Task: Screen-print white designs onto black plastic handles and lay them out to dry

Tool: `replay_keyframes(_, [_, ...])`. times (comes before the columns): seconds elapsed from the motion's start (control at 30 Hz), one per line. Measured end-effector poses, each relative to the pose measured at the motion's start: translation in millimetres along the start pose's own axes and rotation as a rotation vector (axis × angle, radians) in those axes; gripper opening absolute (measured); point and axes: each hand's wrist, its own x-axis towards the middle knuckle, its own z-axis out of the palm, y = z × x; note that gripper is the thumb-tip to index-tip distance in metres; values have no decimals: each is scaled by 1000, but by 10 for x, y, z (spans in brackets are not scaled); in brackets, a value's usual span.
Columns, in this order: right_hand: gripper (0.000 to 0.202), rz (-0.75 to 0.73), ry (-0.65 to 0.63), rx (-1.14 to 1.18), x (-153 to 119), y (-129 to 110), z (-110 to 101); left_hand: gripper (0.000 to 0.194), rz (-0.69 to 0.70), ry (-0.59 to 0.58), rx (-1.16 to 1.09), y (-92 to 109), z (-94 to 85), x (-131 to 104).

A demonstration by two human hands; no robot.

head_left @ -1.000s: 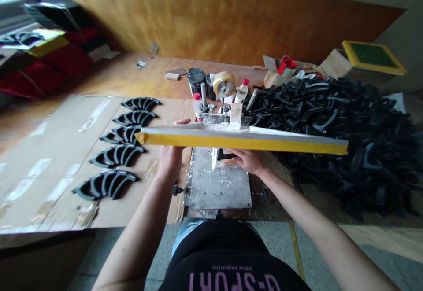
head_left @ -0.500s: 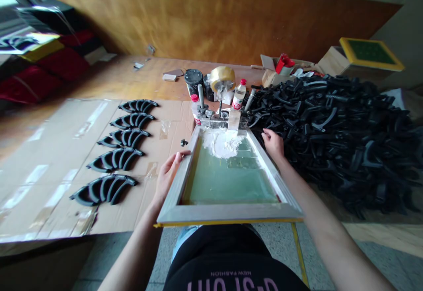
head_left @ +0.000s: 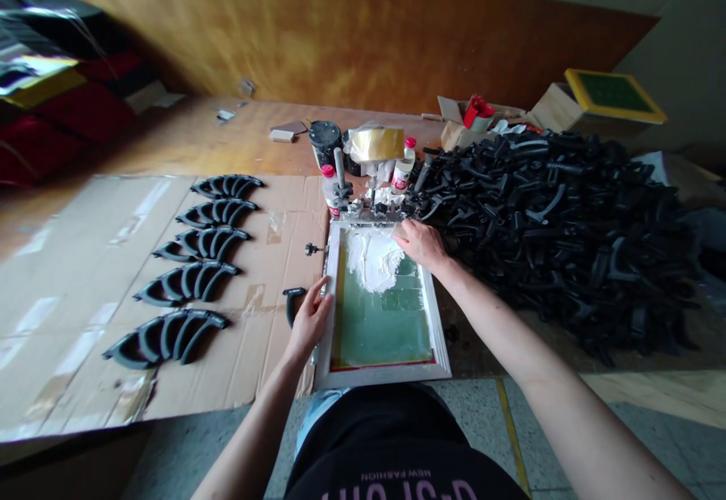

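Note:
A metal-framed screen [head_left: 442,364] with green mesh lies flat in front of my body, with white paste [head_left: 375,262] spread over its far part. My left hand [head_left: 313,317] rests at the frame's left edge, fingers closed on it. At the frame's far right corner, my right hand [head_left: 423,244] is wrapped round the pale squeegee, which is mostly hidden by the fingers. Just left of the frame a single black curved part [head_left: 293,303] lies on the cardboard. The clamp [head_left: 374,214] holds the frame's far end.
Five rows of black curved parts [head_left: 184,284] lie on cardboard [head_left: 238,371] at left. A large pile of black parts [head_left: 556,235] covers the right side. Bottles [head_left: 401,175], a dark tub [head_left: 325,143] and a tape roll [head_left: 375,144] stand behind the clamp.
The frame has come down from a raised tilt to flat. My right hand has moved left onto the squeegee. The single black part beside the frame has come into view.

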Motion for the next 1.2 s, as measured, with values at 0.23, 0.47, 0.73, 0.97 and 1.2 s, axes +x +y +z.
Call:
replay_keyframes(0.23, [13,-70,-59,-31,-228,-336,176,68,7,-20,25,-73,2,2])
replay_keyframes(0.47, [18,-615,-138,187,-574,-147,65,69,-6,-24,14,-41,15,-13])
replay_keyframes(0.73, [10,-449,49,187,-419,-237,173,76,-13,1,-35,2,24,-23])
replay_keyframes(0.97, [13,-663,-51,270,-622,-217,138,78,-42,-1,-43,113,5,-62])
replay_keyframes(1.2, [47,-177,22,272,131,-206,-80,81,-54,-16,-44,273,-45,-116])
